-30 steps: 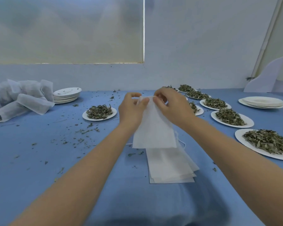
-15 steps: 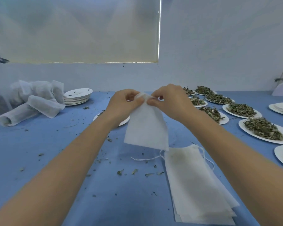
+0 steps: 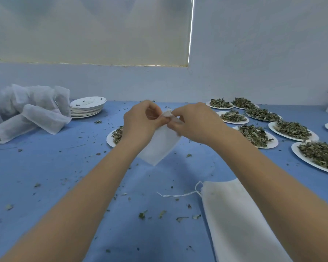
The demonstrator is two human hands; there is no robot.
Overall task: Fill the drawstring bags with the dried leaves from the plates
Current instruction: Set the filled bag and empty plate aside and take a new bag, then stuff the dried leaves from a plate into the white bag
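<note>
Now hanging at more of a slant than half a second ago, with one lower corner dipping toward the table, and gathered tighter at the mouth; both hands having drawn slightly closer together; being pinched at its top edge by the left hand (image 3: 143, 122) and the right hand (image 3: 192, 123), fingers curled, thumbs and forefingers nipping the fabric, nothing else held; drawstring bag (image 3: 160, 143) dangling above the middle of the blue table (image 3: 45, 167), just in front of a plate of dried leaves (image 3: 115, 136) partly hidden behind the left wrist; probably working the mouth open, though whether the two layers are parting cannot be told; risking only one layer being caught, so that the mouth stays closed and leaves spill over the outside; risking also a slip of the thin cloth, dropping it onto the scattered crumbs (image 3: 151, 214); lying flat toward the near right edge, stack of empty bags (image 3: 239, 220) with its loose string (image 3: 176, 195) trailing left, liable to snag a forearm; waiting along the right side, more heaped plates (image 3: 257, 136), close enough for a sweeping right elbow to scatter; sitting toward the far left corner, filled bags (image 3: 32, 112) and emptied plates (image 3: 87, 106).
</note>
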